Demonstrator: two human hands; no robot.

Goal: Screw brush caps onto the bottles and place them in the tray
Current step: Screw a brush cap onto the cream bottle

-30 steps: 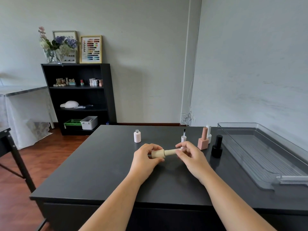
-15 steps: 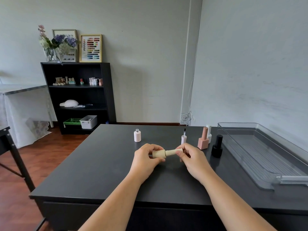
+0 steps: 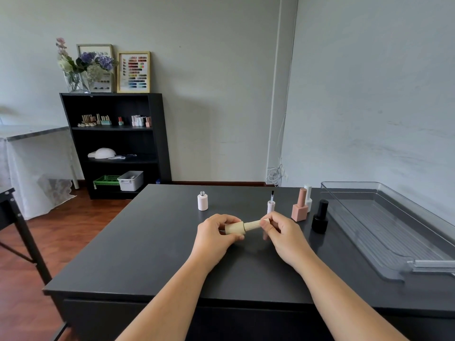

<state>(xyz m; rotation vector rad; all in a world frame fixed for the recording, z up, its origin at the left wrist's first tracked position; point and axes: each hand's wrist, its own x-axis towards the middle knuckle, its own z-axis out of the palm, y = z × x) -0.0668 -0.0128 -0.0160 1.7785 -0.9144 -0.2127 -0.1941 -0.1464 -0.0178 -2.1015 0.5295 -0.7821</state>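
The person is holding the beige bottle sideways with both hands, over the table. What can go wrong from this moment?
1. The beige bottle lies sideways between the left hand and right hand; if its cap is not tight yet, polish might leak.
2. The brush cap standing upside down just behind the right hand could be knocked over.
3. On the way to the tray, the arm may hit the black bottle or pink bottle.
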